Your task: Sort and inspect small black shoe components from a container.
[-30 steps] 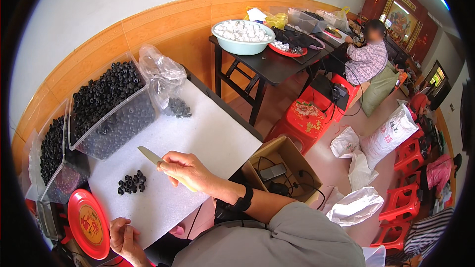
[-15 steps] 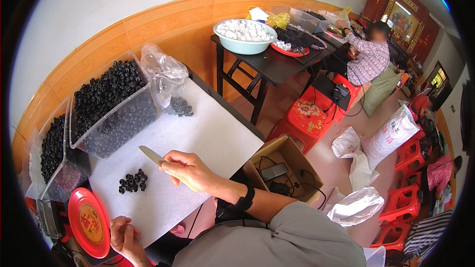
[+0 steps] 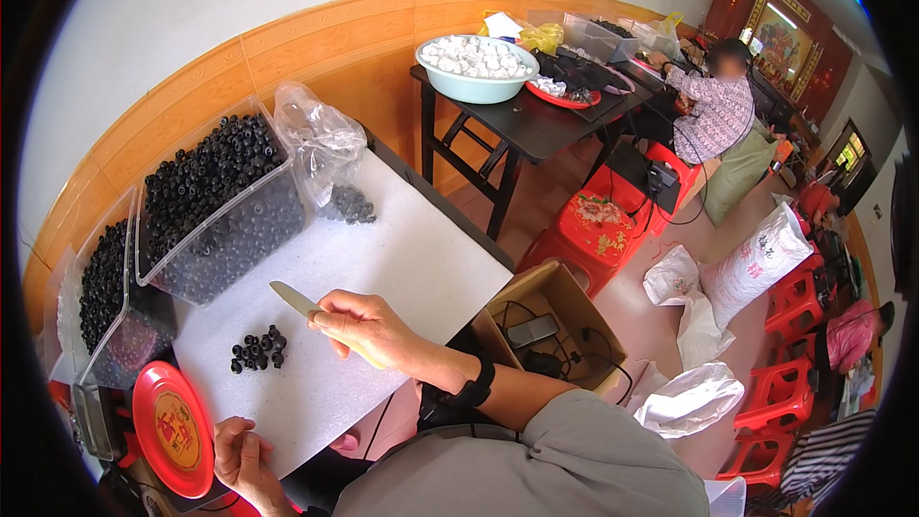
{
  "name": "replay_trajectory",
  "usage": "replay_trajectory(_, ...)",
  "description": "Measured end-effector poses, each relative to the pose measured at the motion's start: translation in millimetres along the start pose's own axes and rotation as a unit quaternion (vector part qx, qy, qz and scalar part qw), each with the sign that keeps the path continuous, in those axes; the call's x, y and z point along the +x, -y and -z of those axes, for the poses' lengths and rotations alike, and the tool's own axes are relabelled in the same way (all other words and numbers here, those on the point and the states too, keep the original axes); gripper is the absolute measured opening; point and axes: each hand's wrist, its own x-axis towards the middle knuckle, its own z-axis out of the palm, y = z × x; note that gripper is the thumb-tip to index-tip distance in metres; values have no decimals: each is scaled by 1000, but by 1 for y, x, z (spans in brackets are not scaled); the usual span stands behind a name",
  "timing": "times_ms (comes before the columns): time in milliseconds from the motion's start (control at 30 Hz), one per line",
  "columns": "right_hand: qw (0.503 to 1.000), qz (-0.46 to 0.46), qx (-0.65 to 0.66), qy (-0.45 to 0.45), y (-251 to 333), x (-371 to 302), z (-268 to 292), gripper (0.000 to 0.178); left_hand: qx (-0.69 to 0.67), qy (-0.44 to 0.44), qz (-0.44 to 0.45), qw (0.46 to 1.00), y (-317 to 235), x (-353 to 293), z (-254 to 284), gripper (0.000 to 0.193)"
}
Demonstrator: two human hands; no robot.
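Right hand [image 3: 369, 328] is pinching a knife [image 3: 293, 298], blade at 1 o'clock from the little black bead pile [image 3: 260, 350]. Left hand [image 3: 244, 464] sits at 6, fingers curled, can't tell if gripping. Red plate [image 3: 161, 378] at 7:30 has printed characters, btw.

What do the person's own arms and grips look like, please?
The left grip and right grip are gloveless. The right arm wears a black wrist strap and a plain grey sleeve; the left sleeve is not clearly visible.
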Motion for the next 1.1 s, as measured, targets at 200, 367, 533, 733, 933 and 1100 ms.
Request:
replay_trajectory(200, 1000, 3, 5, -1, 0, 0, -1, 20, -5, -6, 1, 1000, -2, 0, -2, 18)
replay_trajectory(367, 1000, 5, 2, -2, -2, 0, -3, 20, -1, -7, 2, 1000, -2, -1, 0, 16)
replay_trajectory(533, 1000, -4, -5, -14, 1, -3, 1, 18, -14, 14, 12, 1000, 2, 2, -2, 22)
replay_trajectory(733, 1000, -1, -2, -28, -1, 4, -5, 19, -1, 3, 23, 1000, 17, 1, 13, 26)
replay_trajectory(933, 998, -11, -53, -28, 9, -1, -3, 24, 133, -1, 77, 988, -25, 3, -10, 12)
replay_trajectory(1100, 998, -12, -55, -22, 13, -4, -6, 25, 308, 65, -182, 931, -17, 4, -1, 18)
